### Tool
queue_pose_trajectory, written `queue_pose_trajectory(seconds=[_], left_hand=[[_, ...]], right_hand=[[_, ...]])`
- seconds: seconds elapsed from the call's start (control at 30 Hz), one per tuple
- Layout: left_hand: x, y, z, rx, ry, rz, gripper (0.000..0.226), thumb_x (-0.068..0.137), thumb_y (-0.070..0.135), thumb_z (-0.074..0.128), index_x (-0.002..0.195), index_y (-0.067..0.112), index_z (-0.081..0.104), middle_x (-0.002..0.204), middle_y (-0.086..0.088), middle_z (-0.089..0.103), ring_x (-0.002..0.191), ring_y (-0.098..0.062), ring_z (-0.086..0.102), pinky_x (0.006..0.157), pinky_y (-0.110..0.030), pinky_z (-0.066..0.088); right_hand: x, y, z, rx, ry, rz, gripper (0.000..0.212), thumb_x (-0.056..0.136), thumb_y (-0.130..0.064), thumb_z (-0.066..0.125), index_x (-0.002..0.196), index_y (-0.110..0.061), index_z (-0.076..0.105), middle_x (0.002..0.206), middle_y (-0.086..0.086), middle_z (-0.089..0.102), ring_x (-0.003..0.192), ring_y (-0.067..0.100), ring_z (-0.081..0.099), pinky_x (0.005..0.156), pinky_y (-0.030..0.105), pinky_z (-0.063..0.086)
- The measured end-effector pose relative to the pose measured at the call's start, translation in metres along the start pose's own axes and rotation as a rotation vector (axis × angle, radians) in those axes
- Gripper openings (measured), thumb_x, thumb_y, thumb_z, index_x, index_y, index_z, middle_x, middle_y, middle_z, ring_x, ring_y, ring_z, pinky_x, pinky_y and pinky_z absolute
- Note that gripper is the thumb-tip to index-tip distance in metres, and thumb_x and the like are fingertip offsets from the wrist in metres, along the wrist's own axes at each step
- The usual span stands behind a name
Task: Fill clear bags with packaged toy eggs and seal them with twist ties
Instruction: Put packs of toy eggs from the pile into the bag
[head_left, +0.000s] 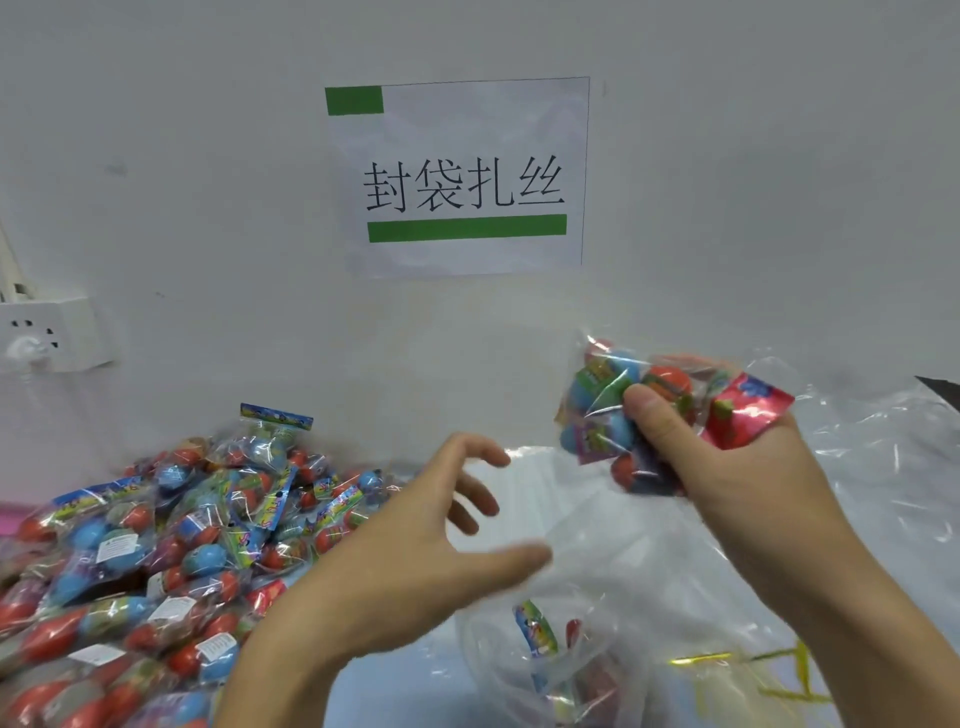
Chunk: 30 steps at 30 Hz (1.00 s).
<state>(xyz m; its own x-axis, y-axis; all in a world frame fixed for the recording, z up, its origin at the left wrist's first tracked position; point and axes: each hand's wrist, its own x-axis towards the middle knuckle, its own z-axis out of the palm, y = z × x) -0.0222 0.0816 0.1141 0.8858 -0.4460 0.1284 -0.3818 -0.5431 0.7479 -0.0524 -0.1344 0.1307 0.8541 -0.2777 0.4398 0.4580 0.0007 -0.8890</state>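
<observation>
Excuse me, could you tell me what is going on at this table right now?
A person is bagging packaged toy eggs. The right hand grips an egg pack above an open clear bag already holding some eggs. The left hand hovers open beside it. More packs are piled at left; yellow twist ties lie at right.

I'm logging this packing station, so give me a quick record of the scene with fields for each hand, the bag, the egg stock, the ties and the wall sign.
right hand: raised, grips a packet of toy eggs
left hand: fingers spread, holds nothing, above the clear bag
clear bag: lies below both hands, a few packets already inside
egg stock: pile of packets to the left
twist ties: yellow, lower right
wall sign: white sheet with green bars and Chinese characters
</observation>
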Motion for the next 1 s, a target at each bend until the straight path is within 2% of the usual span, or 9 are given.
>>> queue_pose_trajectory(seconds=[0.07, 0.2, 0.3, 0.37, 0.47, 0.6, 0.73, 0.87, 1.0], left_hand=[[-0.003, 0.002, 0.003, 0.082, -0.116, -0.040, 0.046, 0.072, 0.054, 0.074, 0.103, 0.057, 0.041, 0.098, 0.027, 0.057, 0.086, 0.005, 0.060, 0.075, -0.029, 0.058], [0.007, 0.003, 0.014, 0.009, 0.090, 0.061, 0.030, 0.094, 0.007, 0.059, 0.083, 0.030, 0.043, 0.085, 0.001, 0.064, 0.072, -0.019, 0.067, 0.068, -0.051, 0.056], [0.014, 0.009, 0.022, -0.068, 0.235, 0.143, 0.019, 0.096, 0.003, 0.057, 0.085, 0.019, 0.060, 0.081, -0.004, 0.065, 0.065, -0.010, 0.064, 0.060, -0.035, 0.057], [0.016, 0.010, 0.024, -0.095, 0.285, 0.150, 0.032, 0.094, -0.002, 0.057, 0.077, 0.022, 0.070, 0.072, 0.001, 0.068, 0.058, -0.005, 0.058, 0.055, -0.019, 0.051], [0.017, 0.004, 0.024, -0.087, 0.341, 0.055, 0.046, 0.089, -0.004, 0.057, 0.060, 0.030, 0.072, 0.055, 0.012, 0.063, 0.052, -0.001, 0.056, 0.053, -0.013, 0.045], [0.015, 0.003, 0.021, -0.065, 0.311, 0.005, 0.017, 0.084, 0.015, 0.072, 0.094, 0.029, 0.075, 0.079, 0.015, 0.066, 0.067, 0.004, 0.059, 0.062, -0.013, 0.046], [0.014, 0.007, 0.020, 0.112, 0.237, 0.054, 0.041, 0.086, 0.014, 0.070, 0.123, 0.030, 0.063, 0.117, 0.020, 0.053, 0.095, 0.007, 0.054, 0.076, -0.009, 0.047], [0.006, 0.009, 0.016, 0.210, 0.122, 0.039, 0.057, 0.092, 0.014, 0.062, 0.139, 0.044, 0.046, 0.122, 0.031, 0.039, 0.102, 0.015, 0.046, 0.074, 0.000, 0.042], [0.000, 0.015, 0.013, 0.282, 0.035, 0.036, 0.063, 0.094, 0.018, 0.059, 0.140, 0.056, 0.038, 0.122, 0.031, 0.036, 0.105, 0.018, 0.044, 0.073, -0.003, 0.044]], right_hand=[[0.000, -0.006, -0.007, -0.009, -0.005, -0.009, 0.049, 0.063, -0.044, 0.076, 0.105, -0.019, 0.071, 0.089, 0.001, 0.079, 0.080, 0.017, 0.077, 0.057, 0.021, 0.059], [-0.006, -0.014, -0.007, 0.027, -0.115, -0.090, 0.047, 0.063, -0.042, 0.076, 0.106, -0.027, 0.070, 0.093, -0.003, 0.079, 0.082, 0.014, 0.077, 0.059, 0.021, 0.059], [-0.012, -0.015, 0.000, 0.023, -0.206, -0.136, 0.044, 0.065, -0.034, 0.078, 0.108, -0.030, 0.067, 0.091, -0.007, 0.078, 0.079, 0.012, 0.077, 0.057, 0.022, 0.059], [-0.013, -0.014, 0.003, -0.036, -0.277, -0.135, 0.047, 0.067, -0.028, 0.079, 0.111, -0.028, 0.066, 0.092, -0.007, 0.078, 0.079, 0.014, 0.077, 0.056, 0.024, 0.059], [-0.011, -0.011, -0.001, -0.155, -0.331, -0.090, 0.047, 0.069, -0.022, 0.085, 0.112, -0.028, 0.067, 0.095, -0.003, 0.077, 0.077, 0.021, 0.077, 0.057, 0.028, 0.061], [-0.005, -0.004, -0.008, -0.448, -0.342, -0.082, 0.043, 0.073, -0.014, 0.087, 0.104, -0.034, 0.067, 0.089, -0.004, 0.075, 0.064, 0.025, 0.073, 0.055, 0.035, 0.062], [-0.006, -0.004, -0.008, -0.627, -0.435, -0.059, 0.038, 0.072, -0.021, 0.087, 0.099, -0.035, 0.066, 0.081, -0.007, 0.073, 0.054, 0.016, 0.069, 0.053, 0.031, 0.060], [-0.007, -0.012, -0.012, -0.705, -0.481, -0.019, 0.034, 0.071, -0.023, 0.088, 0.095, -0.035, 0.068, 0.079, -0.008, 0.073, 0.052, 0.017, 0.069, 0.054, 0.034, 0.061], [-0.011, -0.014, -0.010, -0.839, -0.480, 0.040, 0.029, 0.070, -0.026, 0.086, 0.092, -0.034, 0.068, 0.077, -0.010, 0.072, 0.053, 0.013, 0.068, 0.058, 0.037, 0.061]])
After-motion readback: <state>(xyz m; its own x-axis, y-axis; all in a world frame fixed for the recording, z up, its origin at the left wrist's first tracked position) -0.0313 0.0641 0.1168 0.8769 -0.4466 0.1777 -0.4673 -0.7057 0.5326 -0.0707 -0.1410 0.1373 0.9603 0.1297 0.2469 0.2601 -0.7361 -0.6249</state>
